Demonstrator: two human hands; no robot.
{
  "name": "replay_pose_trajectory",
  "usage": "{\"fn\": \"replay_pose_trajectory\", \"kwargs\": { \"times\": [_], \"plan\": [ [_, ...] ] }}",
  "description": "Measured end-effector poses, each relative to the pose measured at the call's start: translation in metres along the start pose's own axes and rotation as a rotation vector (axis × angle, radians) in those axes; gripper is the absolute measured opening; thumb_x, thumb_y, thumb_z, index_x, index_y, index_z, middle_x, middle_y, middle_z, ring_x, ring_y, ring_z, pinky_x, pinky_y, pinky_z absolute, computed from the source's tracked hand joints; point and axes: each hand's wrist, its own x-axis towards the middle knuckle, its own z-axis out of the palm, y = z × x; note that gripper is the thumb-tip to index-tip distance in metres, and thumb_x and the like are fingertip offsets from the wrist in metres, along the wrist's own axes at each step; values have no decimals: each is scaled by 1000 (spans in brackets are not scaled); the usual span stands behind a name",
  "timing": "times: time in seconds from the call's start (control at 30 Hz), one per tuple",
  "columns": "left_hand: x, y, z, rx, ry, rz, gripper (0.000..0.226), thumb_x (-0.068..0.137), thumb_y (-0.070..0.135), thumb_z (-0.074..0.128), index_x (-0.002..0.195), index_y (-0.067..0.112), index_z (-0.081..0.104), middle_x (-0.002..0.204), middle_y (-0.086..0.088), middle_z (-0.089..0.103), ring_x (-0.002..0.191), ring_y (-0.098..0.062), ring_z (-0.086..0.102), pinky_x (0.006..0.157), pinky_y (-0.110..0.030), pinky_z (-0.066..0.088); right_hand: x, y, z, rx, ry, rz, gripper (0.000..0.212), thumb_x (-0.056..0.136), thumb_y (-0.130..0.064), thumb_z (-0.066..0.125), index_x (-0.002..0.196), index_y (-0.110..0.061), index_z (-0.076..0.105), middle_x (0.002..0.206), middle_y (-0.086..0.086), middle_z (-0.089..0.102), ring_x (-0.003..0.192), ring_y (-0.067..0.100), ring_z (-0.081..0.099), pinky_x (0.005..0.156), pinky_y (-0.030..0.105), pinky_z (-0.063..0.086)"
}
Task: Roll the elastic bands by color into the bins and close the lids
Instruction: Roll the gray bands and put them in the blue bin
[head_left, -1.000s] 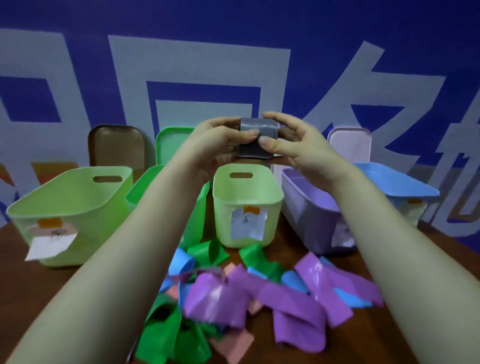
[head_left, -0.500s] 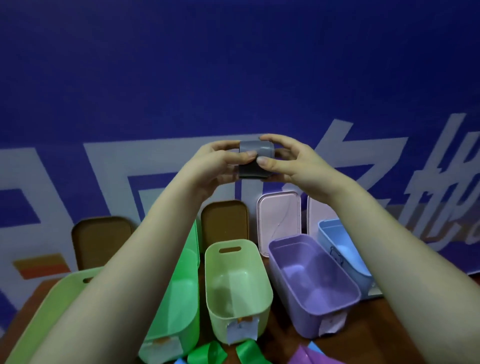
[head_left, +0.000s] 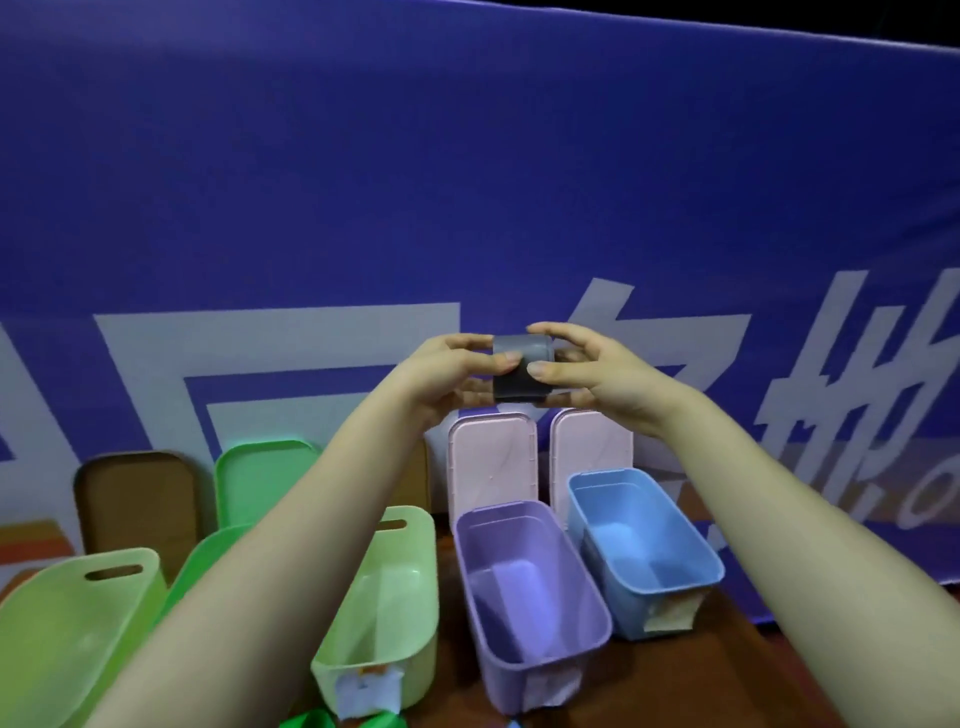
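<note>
A rolled grey elastic band (head_left: 521, 373) is held in the air between my left hand (head_left: 451, 373) and my right hand (head_left: 587, 375), thumbs and fingers pinching its two ends. Below stand open bins: a purple bin (head_left: 530, 597), a blue bin (head_left: 641, 551), a pale green bin (head_left: 384, 613), a darker green bin (head_left: 208, 564) partly behind my left forearm, and a yellow-green bin (head_left: 67, 639) at far left. The roll hovers above and behind the purple bin.
Lids lean against the blue banner wall: two pink lids (head_left: 492, 457), a green lid (head_left: 260, 478), a brown lid (head_left: 137, 499). Green band pieces (head_left: 311, 719) peek in at the bottom edge. The brown table (head_left: 727, 675) shows at lower right.
The view has tilted upward, so the pile of loose bands has dropped out of sight. Both hands still hold the grey roll, now seen above the bins' far ends.
</note>
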Motion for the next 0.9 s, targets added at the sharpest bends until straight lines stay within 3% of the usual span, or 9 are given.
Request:
{"fn": "replay_pose_trajectory", "kwargs": {
  "times": [0.17, 0.27, 0.37, 0.43, 0.53, 0.67, 0.73, 0.83, 0.9],
  "plan": [
    [18, -37, 72, -64, 56, -61, 31, 78, 10, 76, 100, 16, 56, 99, -9, 67, 89, -26, 70, 81, -38, 57, -16, 33, -67, -8, -64, 94, 52, 85, -12, 69, 132, -23, 50, 121, 9, 64, 104, 24, 67, 87, 37, 57],
    [30, -58, 102, -89, 67, -110, 38, 77, 8, 76, 111, 10, 58, 103, -14, 70, 90, -29, 70, 83, -39, 57, -19, 58, -100, 5, -86, 149, 57, 83, -13, 71, 133, -27, 49, 119, 8, 65, 103, 23, 68, 88, 39, 56],
    [44, -78, 125, -122, 77, -154, 30, 78, 9, 75, 104, 12, 61, 105, -14, 69, 91, -30, 70, 80, -36, 57, -19, 82, -123, 43, -88, 212, 61, 81, -14, 73, 134, -28, 48, 122, 5, 64, 105, 24, 67, 90, 39, 55],
    [56, -92, 137, -132, 67, -189, 24, 80, 8, 73, 102, 10, 64, 101, -10, 70, 88, -27, 69, 77, -33, 57, -18, 98, -135, 60, -70, 250, 55, 81, -13, 73, 130, -23, 51, 122, 4, 64, 104, 23, 67, 87, 36, 56],
    [76, -117, 149, -145, 53, -254, 39, 78, 10, 75, 115, 6, 61, 104, -11, 69, 87, -25, 69, 74, -31, 58, -14, 125, -148, 89, -65, 284, 43, 82, -8, 72, 121, -18, 59, 115, 6, 68, 103, 25, 68, 90, 42, 55],
    [97, -153, 161, -121, 18, -362, 4, 85, 10, 68, 88, 13, 65, 84, -4, 67, 81, -19, 64, 73, -29, 56, -6, 162, -161, 129, -52, 401, 38, 84, -4, 69, 119, -13, 58, 110, 8, 67, 100, 27, 68, 81, 36, 58],
    [109, -173, 167, -115, 12, -413, 8, 86, 12, 67, 94, 10, 67, 90, -7, 66, 87, -21, 63, 78, -32, 55, -1, 183, -166, 130, -56, 471, 32, 85, -2, 66, 116, -10, 60, 107, 12, 68, 96, 27, 68, 81, 36, 59],
    [129, -203, 175, -139, 58, -514, 15, 86, 12, 66, 101, 8, 65, 94, -10, 66, 84, -21, 64, 65, -30, 56, 9, 214, -172, 149, -35, 547, 28, 85, -1, 65, 113, -5, 62, 104, 14, 67, 92, 29, 66, 82, 40, 58],
    [140, -220, 179, -151, 93, -560, 14, 85, 12, 66, 99, 9, 66, 96, -10, 66, 86, -22, 63, 68, -32, 55, 17, 233, -178, 152, -5, 589, 19, 86, -1, 65, 104, -6, 62, 102, 13, 66, 90, 30, 65, 85, 44, 56]
  ]
}}
